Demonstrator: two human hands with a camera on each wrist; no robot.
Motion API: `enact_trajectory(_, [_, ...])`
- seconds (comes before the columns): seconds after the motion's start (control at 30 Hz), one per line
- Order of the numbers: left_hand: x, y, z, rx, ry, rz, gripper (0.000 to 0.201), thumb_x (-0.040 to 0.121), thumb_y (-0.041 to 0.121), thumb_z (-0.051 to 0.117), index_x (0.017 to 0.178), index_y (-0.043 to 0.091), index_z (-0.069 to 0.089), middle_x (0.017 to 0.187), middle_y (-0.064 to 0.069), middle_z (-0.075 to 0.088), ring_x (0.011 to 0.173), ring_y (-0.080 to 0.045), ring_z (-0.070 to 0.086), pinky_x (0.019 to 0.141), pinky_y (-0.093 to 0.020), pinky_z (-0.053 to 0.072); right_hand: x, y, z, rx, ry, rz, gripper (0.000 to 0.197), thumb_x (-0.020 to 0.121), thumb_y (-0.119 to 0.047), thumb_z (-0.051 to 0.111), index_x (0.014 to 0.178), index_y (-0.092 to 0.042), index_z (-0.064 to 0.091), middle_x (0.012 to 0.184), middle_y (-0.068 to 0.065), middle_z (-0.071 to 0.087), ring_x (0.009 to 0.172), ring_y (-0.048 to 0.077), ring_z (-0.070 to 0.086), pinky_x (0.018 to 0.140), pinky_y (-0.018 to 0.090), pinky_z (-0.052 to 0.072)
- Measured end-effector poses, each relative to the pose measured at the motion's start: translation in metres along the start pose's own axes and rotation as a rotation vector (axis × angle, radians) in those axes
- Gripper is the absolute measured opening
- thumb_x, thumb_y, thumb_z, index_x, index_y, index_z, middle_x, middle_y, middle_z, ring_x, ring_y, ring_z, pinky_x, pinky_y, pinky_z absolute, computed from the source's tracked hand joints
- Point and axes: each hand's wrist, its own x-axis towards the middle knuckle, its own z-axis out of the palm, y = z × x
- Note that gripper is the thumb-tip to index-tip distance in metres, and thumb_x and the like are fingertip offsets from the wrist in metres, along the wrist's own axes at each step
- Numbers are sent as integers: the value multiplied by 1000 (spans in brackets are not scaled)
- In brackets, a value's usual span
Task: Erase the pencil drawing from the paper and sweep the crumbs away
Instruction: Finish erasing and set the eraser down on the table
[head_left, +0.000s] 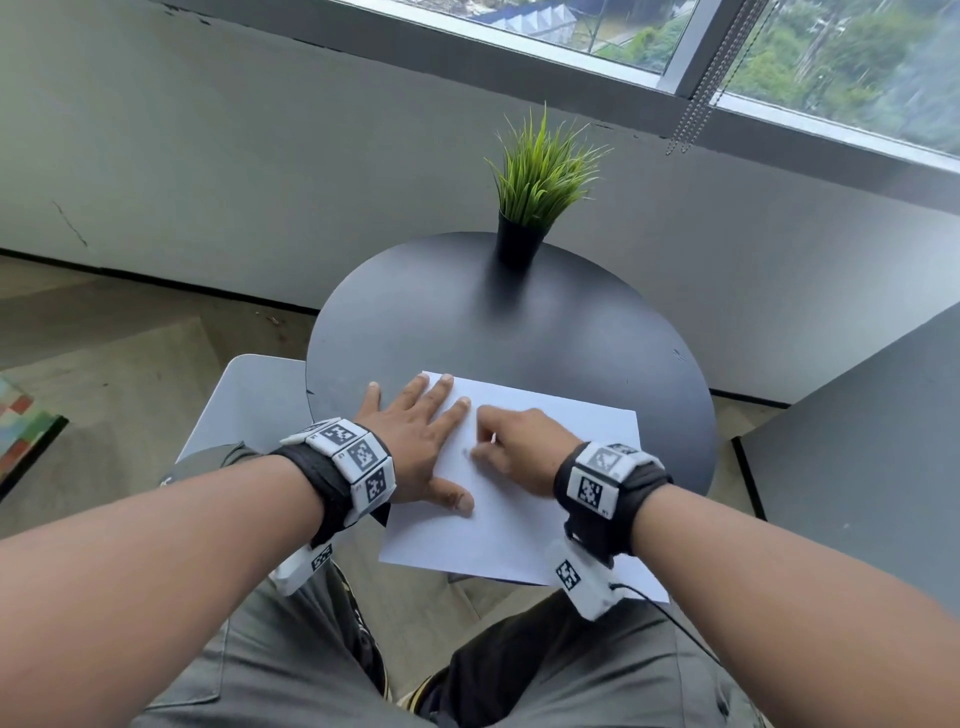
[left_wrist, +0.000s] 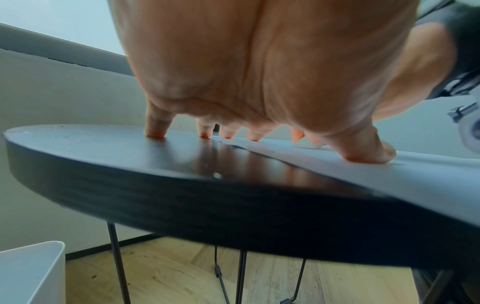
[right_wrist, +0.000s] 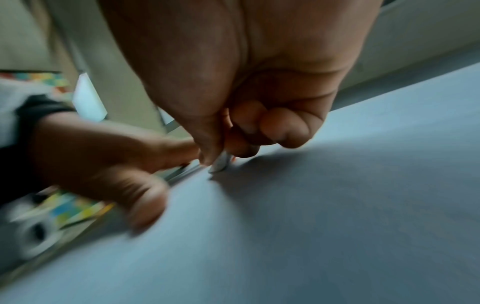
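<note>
A white sheet of paper (head_left: 519, 535) lies on the near side of a round black table (head_left: 467, 322), with its near corner hanging over the edge. My left hand (head_left: 415, 441) lies flat with fingers spread; the thumb and some fingers press the paper's left part and the little finger rests on the table. My right hand (head_left: 498, 441) is curled in the middle of the sheet. In the right wrist view it pinches a small pale eraser (right_wrist: 221, 164) whose tip touches the paper (right_wrist: 311, 226). A faint grey mark (head_left: 466, 451) shows beside the fingertips.
A black pot with green grass-like leaves (head_left: 535, 176) stands at the table's far side. A white seat or bin (head_left: 249, 400) is just left of the table. A grey panel (head_left: 857, 467) stands to the right, and a wall with a window lies beyond.
</note>
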Motion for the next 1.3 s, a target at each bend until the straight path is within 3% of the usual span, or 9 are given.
enact_trajectory(0.1, [1,1,2,13,13,-4,133,56,104,25,158,27,-14,166,-2,-22,154,-26,-16,115,-66,11,4,19,-13,77,121,141,20,95,-36,55,92,-17,49,91,8,62,87,30,57,74,36,47])
enact_trajectory(0.27, [0,1,2,1,10,-8,135,56,104,29,158,27,-14,166,-2,-24,153,-26,-18,116,-67,9,-30,0,15,-17,-98,-99,17,96,-38,53,95,-21,49,93,11,64,85,31,57,75,39,48])
enact_trajectory(0.47, [1,6,0,8,-11,-12,139,44,108,32,154,40,-19,165,-5,-25,152,-32,-19,113,-71,9,-20,36,-4,90,117,178,21,94,-39,54,92,-19,49,90,9,64,85,31,58,73,37,47])
enact_trajectory(0.63, [1,7,-2,6,-29,-11,141,40,109,37,152,44,-21,164,-7,-27,151,-35,-21,112,-75,8,-42,4,21,53,-41,-47,19,99,-37,49,100,-19,44,94,15,64,86,35,56,75,41,47])
enact_trajectory(0.73, [2,10,-3,-4,-37,-22,141,42,108,38,153,43,-20,164,-8,-27,151,-35,-21,112,-76,6,-30,13,12,93,15,28,20,95,-41,55,96,-21,50,96,8,66,86,28,57,73,36,45])
enact_trajectory(0.83, [2,14,-5,-21,-42,-44,141,42,108,38,153,43,-21,163,-7,-29,151,-35,-22,112,-76,4,-24,21,4,173,125,130,19,95,-36,56,94,-18,51,92,10,65,86,30,59,73,36,46])
enact_trajectory(0.97, [1,14,-2,-30,-41,-44,141,42,108,37,152,43,-22,163,-8,-31,151,-34,-24,111,-76,3,-39,6,22,78,-41,-34,18,96,-39,53,95,-22,48,94,11,66,86,31,57,74,38,46])
enact_trajectory(1.13, [2,16,-5,-45,-54,-52,140,44,107,41,153,43,-22,163,-7,-31,150,-33,-25,110,-77,-1,-34,31,4,240,153,186,18,94,-36,57,92,-19,52,90,8,65,86,29,59,76,37,48])
enact_trajectory(1.3, [1,18,-7,-27,-70,-58,141,46,105,43,153,42,-22,162,-8,-32,150,-34,-25,110,-78,1,-61,7,28,183,-41,13,16,94,-39,54,95,-24,50,94,7,67,86,26,58,77,38,48])
